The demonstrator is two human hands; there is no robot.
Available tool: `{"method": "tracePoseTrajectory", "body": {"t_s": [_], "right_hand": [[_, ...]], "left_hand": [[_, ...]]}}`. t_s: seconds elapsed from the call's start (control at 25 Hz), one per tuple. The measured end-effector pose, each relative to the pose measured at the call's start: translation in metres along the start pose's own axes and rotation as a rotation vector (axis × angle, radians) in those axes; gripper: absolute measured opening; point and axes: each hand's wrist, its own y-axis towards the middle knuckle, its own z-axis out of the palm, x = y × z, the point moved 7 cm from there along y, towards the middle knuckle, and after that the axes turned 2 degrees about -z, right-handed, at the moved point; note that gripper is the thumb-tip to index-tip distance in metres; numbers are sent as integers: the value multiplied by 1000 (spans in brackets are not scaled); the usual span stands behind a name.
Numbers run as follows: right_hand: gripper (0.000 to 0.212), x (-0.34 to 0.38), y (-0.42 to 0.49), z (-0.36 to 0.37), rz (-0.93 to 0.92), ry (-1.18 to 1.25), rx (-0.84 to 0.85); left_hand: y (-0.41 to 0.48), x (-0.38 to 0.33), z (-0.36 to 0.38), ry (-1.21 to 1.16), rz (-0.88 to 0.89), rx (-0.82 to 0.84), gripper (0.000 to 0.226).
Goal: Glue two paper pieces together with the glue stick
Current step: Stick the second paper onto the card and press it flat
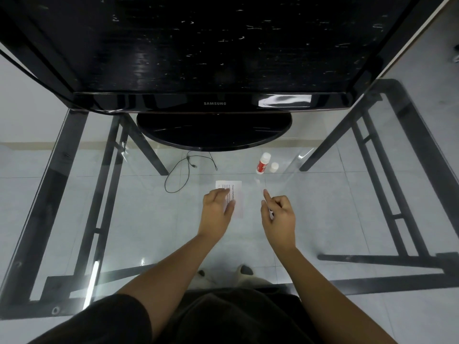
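Observation:
A white paper piece (236, 192) with printed text lies flat on the glass table (149, 219), just in front of me. My left hand (217, 209) rests on its left half, fingers curled and pressing it down. My right hand (279, 217) hovers to the right of the paper, apart from it, with the index finger stretched forward and the other fingers curled. A thin white sliver shows along that finger and thumb; I cannot tell what it is. The red-and-white glue stick (262, 163) stands upright farther back on the right, with its white cap (274, 167) beside it.
A large black Samsung television (214, 103) on an oval stand (213, 130) fills the back of the table. A thin black cable (185, 170) loops to the left of the paper. Dark table legs and a tiled floor show through the glass.

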Motion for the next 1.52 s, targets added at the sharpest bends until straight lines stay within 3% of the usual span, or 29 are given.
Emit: {"method": "tracePoseTrajectory", "body": {"t_s": [0.12,0.2,0.32,0.44,0.6,0.72,0.8,1.0,1.28,1.52], "right_hand": [[27,14,1,9,-99,-69,59],[26,23,2,18,-137,-93,100],[24,32,7,32,-57,9,157],[47,42,3,37,-123,-24,179],[41,16,10,19,211,239,-66],[38,-1,18,33,398,346,98],[33,-5,19,41,410,315,203],[30,-12,10,52,454,238,228],[31,-8,15,60,435,138,266],[34,-5,22,64,423,90,287]], "left_hand": [[18,-14,-15,-374,-140,119,29],[26,-26,-16,-488,-167,239,32],[37,-34,-24,-467,-153,220,14],[52,-28,-36,-412,-175,127,10],[62,-14,-42,-387,-195,200,10],[60,-3,-38,-391,-234,259,12],[56,5,-35,-405,-274,247,10],[32,34,-25,-360,-376,176,17],[30,34,-26,-121,-276,56,28],[35,35,-23,-79,-272,40,29]]}}
